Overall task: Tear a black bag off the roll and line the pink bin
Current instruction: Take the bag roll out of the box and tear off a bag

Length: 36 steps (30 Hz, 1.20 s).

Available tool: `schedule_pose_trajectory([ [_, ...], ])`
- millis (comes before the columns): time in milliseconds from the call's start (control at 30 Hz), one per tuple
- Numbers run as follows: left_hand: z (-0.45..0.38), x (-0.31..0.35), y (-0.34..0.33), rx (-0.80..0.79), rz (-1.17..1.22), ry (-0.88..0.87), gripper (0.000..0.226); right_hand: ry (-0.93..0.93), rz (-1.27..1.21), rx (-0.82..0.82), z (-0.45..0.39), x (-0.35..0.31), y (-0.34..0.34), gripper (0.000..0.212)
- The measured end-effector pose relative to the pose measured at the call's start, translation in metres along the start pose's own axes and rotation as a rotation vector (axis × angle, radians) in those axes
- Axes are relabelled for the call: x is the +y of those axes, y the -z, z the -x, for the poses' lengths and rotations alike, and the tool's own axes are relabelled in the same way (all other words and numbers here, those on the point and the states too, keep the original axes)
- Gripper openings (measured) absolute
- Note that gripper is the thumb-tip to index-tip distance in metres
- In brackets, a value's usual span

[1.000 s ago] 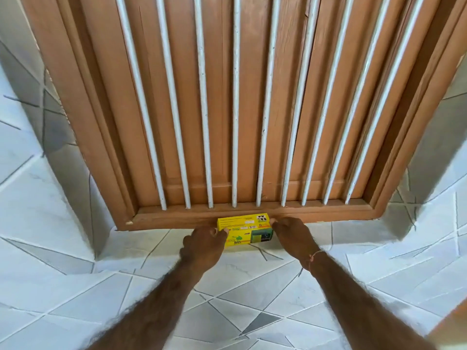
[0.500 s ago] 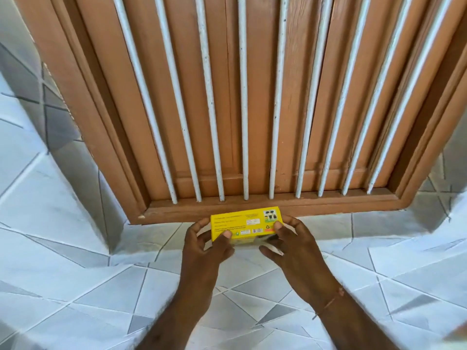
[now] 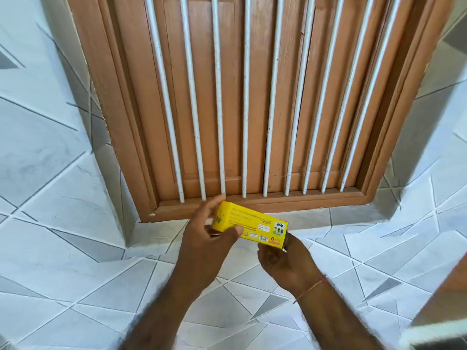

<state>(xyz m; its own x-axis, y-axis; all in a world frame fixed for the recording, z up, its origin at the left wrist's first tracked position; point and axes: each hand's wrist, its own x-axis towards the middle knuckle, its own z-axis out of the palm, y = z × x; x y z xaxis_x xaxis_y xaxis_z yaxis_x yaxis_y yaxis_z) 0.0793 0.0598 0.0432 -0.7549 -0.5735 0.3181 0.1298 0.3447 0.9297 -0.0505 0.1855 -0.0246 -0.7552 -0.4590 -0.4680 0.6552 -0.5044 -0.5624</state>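
Note:
A yellow cardboard box of bin bags [image 3: 255, 224] is held in the air just below the wooden window sill, tilted down to the right. My left hand [image 3: 204, 238] grips its left end, thumb on the front face and fingers behind. My right hand [image 3: 285, 258] holds the lower right end from underneath. The black roll inside is hidden by the box. The pink bin is out of sight.
A brown wooden shuttered window [image 3: 252, 97] with white vertical bars [image 3: 218, 97] fills the upper view. White tiles with grey lines [image 3: 75, 248] cover the wall around it. A brown edge [image 3: 444, 299] shows at the lower right.
Both hands lifted the yellow box off the sill and drew it toward me. It has tilted so its right end sits lower.

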Motion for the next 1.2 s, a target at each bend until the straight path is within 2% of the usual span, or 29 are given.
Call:
schedule_pose_trajectory([
  [67, -0.008, 0.022, 0.002, -0.116, -0.264, -0.118, 0.060, -0.065, -0.020, -0.007, -0.003, 0.004, -0.002, 0.027],
  [200, -0.009, 0.076, -0.015, -0.306, -0.694, -0.346, 0.060, -0.156, -0.198, -0.203, 0.002, 0.007, -0.007, 0.045],
  [333, -0.022, 0.119, -0.031, -0.343, -0.826, -0.437, 0.060, -0.228, -0.254, -0.266, 0.003, 0.001, 0.003, 0.028],
  [400, -0.043, 0.126, -0.030, -0.287, -0.682, -0.405, 0.059, -0.236, -0.263, -0.259, 0.001, -0.008, 0.015, 0.039],
  [433, -0.054, 0.122, -0.024, -0.215, -0.546, -0.356, 0.057, -0.236, -0.267, -0.247, 0.001, -0.014, 0.023, 0.047],
  [467, -0.067, 0.111, -0.016, -0.124, -0.392, -0.278, 0.053, -0.221, -0.249, -0.225, 0.001, -0.022, 0.030, 0.046],
  [567, -0.092, 0.034, 0.013, 0.174, 0.113, 0.136, 0.035, -0.102, -0.182, -0.054, -0.001, -0.049, 0.050, 0.009],
  [600, -0.093, 0.000, 0.017, 0.239, 0.201, 0.283, 0.029, -0.061, -0.172, -0.011, -0.003, -0.058, 0.057, 0.010],
  [667, -0.091, -0.060, 0.011, 0.269, 0.285, 0.492, 0.016, -0.014, -0.159, 0.026, -0.008, -0.073, 0.069, 0.012],
  [767, -0.085, -0.109, -0.012, 0.303, 0.299, 0.615, 0.014, 0.022, -0.091, 0.041, -0.008, -0.086, 0.077, 0.010],
  [833, -0.088, -0.118, -0.024, 0.408, 0.179, 0.557, 0.034, 0.044, -0.039, 0.056, -0.010, -0.090, 0.080, 0.011],
  [900, -0.092, -0.119, -0.031, 0.468, -0.058, 0.471, 0.048, 0.067, 0.001, 0.066, -0.010, -0.090, 0.079, 0.011],
  [1000, -0.095, -0.116, -0.031, 0.379, -0.628, 0.404, 0.047, 0.129, 0.096, 0.094, -0.008, -0.089, 0.075, 0.009],
  [1067, -0.092, -0.109, -0.032, 0.433, -0.811, 0.290, 0.040, 0.181, 0.195, 0.083, -0.007, -0.089, 0.073, 0.008],
  [1100, -0.086, -0.098, -0.037, 0.473, -0.782, 0.171, 0.036, 0.216, 0.270, 0.067, -0.006, -0.088, 0.072, 0.010],
  [1133, -0.078, -0.084, -0.046, 0.442, -0.638, 0.061, 0.034, 0.254, 0.365, 0.044, -0.006, -0.088, 0.070, 0.013],
  [1167, -0.067, -0.067, -0.059, 0.301, -0.446, 0.004, 0.037, 0.287, 0.473, 0.016, -0.005, -0.088, 0.067, 0.017],
  [1200, -0.055, -0.049, -0.073, 0.054, -0.296, 0.016, 0.047, 0.310, 0.579, -0.011, -0.004, -0.086, 0.064, 0.020],
])
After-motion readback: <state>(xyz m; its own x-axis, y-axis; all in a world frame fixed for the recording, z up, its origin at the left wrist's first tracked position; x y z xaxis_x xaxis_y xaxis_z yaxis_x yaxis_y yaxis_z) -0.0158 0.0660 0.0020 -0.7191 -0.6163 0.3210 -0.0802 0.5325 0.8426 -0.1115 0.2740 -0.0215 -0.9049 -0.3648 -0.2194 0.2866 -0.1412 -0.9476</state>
